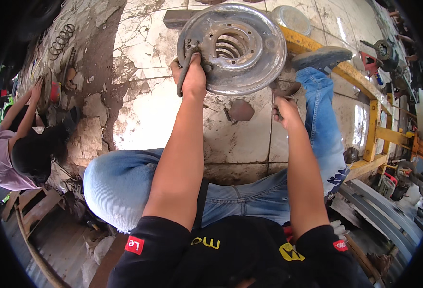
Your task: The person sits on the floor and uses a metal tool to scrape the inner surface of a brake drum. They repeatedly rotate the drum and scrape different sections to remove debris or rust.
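Note:
A round, worn metal disc (269, 53), with a ring of bolt holes around its open centre, stands tilted on the tiled floor in front of me. Coils of a spring (226, 48) show through that opening. At the disc's left edge, my left hand (193, 74) is closed around a dark, curved, hose-like piece (184, 72), whose upper end meets the disc. My right hand (284, 111) is below the disc's lower right, fingers curled. Whatever it may hold is hidden. Just above it lies a rusty, cup-shaped piece (288, 90).
A yellow metal frame (360, 79) runs along the right, beside my shoe (322, 58). A flat brown piece (241, 110) lies below the disc, a round lid (292, 20) behind it. At left are a loose coil spring (61, 42) and another person (22, 144) handling a disc.

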Demonstrator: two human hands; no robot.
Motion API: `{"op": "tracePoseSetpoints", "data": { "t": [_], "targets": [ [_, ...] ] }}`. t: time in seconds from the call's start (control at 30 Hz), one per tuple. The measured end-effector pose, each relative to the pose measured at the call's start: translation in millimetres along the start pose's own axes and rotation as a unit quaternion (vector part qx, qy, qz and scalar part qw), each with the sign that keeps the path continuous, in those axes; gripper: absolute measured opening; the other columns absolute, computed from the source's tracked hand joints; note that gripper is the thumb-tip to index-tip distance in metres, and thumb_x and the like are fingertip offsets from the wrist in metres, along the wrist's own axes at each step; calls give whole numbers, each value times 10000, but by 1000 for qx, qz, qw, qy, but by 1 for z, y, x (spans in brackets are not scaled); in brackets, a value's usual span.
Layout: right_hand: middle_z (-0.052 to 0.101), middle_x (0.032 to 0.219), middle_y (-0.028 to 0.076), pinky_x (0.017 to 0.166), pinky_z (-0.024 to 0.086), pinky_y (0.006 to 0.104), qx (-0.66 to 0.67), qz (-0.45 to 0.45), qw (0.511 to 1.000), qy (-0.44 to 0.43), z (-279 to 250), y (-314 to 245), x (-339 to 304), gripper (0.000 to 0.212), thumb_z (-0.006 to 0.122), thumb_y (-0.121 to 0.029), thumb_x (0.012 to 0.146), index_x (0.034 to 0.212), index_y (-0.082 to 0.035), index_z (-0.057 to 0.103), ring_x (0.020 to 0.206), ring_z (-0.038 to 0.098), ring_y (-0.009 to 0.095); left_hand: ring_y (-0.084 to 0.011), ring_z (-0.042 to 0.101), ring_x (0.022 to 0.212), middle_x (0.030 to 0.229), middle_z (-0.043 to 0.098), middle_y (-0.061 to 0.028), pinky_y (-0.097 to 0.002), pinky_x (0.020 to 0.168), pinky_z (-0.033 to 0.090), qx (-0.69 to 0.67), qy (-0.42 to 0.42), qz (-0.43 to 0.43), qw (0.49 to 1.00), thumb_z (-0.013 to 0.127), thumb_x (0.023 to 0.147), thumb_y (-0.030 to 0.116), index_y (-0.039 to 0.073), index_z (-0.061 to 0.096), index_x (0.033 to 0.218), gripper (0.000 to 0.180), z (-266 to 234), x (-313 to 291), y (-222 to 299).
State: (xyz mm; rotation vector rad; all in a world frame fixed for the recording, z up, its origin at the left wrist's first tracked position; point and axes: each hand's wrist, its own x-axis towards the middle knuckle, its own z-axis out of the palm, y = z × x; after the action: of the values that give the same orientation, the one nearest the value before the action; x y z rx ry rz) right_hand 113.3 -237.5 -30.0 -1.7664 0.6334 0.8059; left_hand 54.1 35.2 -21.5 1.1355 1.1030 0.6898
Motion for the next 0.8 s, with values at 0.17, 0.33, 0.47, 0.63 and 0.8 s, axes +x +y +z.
{"op": "tracePoseSetpoints", "data": {
  "t": [0.17,0.33,0.47,0.63,0.8],
  "targets": [
    [561,994,94,461,437,300,140,-138,979,51,-11,-18,-111,464,560,-225,952,1381,-110,426,648,563,147,-270,592,1027,1110,611,-177,-367,943,442,8,-8,-13,1000,743,802,226,-30,528,1147,480,-2,1,-5],
    [587,964,118,596,535,402,-153,-373,915,17,10,-25,-183,535,566,-245,967,1470,-153,407,690,623,243,-280,590,1065,1134,605,-195,-381,960,439,18,-41,-43,998,715,832,192,-28,485,1193,482,-5,-10,17],
    [615,1011,234,719,560,431,-382,-480,790,-2,42,-28,-215,500,573,-235,957,1445,-219,470,758,664,359,-244,568,1042,1146,568,-200,-378,914,446,19,-111,-32,993,650,903,285,-24,440,1234,499,-14,-6,13],
    [607,959,297,780,536,488,-552,-426,715,51,27,-46,-195,513,597,-208,913,1417,-255,510,806,646,436,-344,602,1067,1139,599,-251,-418,962,440,60,-41,-21,997,629,903,219,-26,469,1168,394,-11,-6,9],
    [619,910,280,770,528,474,-529,-465,708,58,16,-85,-203,476,597,-212,914,1386,-238,545,802,638,444,-325,584,1073,1164,583,-240,-402,952,438,104,-41,5,994,626,908,266,-42,457,1249,490,-11,-18,24]
  ]
}}
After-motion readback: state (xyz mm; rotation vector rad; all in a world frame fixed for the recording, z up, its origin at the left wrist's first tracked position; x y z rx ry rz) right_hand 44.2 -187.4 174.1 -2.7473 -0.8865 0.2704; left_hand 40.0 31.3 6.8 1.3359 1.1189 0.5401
